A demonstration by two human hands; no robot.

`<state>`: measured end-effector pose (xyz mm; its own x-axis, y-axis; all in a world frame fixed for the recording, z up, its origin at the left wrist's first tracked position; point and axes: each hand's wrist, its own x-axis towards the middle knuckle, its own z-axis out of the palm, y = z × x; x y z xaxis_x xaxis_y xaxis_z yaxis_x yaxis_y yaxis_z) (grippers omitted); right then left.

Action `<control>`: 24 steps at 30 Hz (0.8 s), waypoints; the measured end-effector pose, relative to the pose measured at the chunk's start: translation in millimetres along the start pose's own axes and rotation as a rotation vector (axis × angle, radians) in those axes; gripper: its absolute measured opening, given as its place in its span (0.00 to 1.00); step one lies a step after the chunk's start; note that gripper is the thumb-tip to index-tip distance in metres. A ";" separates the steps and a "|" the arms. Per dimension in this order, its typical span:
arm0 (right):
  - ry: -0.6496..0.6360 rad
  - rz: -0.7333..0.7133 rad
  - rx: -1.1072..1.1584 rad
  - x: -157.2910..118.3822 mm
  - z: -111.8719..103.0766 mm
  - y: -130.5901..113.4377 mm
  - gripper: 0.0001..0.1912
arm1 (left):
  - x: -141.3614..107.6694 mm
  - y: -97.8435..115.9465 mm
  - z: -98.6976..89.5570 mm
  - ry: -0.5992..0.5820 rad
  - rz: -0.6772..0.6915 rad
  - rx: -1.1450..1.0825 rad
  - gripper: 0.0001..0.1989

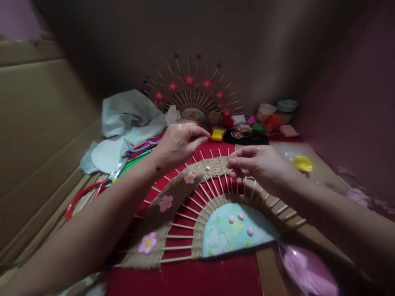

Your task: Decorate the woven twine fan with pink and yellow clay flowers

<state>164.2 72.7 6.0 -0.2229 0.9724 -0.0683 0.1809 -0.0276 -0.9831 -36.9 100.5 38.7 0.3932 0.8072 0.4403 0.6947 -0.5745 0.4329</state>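
A half-round woven fan with thin wooden sticks lies in front of me. Pink flowers with yellow centres sit along its left band, and a small pink ball rests near the top. More pink balls lie on its pale blue patterned cloth centre. Above the fan's upper edge, my left hand is closed in a pinch; anything between its fingertips is too small to make out. My right hand hovers over the top right of the band, fingertips pinched together, their contents hidden.
A finished-looking flowered fan stands at the back. Red-handled scissors and a white disc lie left. A yellow clay packet, tubs and a yellow lump are beyond; a pink clay bag is front right.
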 end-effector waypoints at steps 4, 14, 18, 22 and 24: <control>-0.058 -0.158 -0.414 20.6 5.9 10.7 0.04 | 5.3 -52.8 15.8 -0.124 -0.285 -0.135 0.11; -0.028 -0.491 -0.873 40.1 21.1 28.5 0.13 | 1.3 -75.3 32.6 -0.488 -0.295 -0.401 0.07; -0.033 -0.536 -0.938 37.8 24.4 33.4 0.15 | 1.6 -75.2 38.2 -0.489 -0.298 -0.396 0.07; -0.034 -0.579 -0.974 37.3 24.3 38.9 0.14 | 2.0 -78.7 40.4 -0.501 -0.297 -0.382 0.08; -0.036 -0.610 -0.980 38.1 23.0 40.5 0.14 | 2.4 -79.1 39.9 -0.509 -0.299 -0.373 0.09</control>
<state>141.0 103.3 -40.3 -0.5533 0.7545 0.3530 0.6960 0.6516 -0.3018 -66.9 153.3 -25.9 0.5142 0.8488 -0.1234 0.5995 -0.2527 0.7594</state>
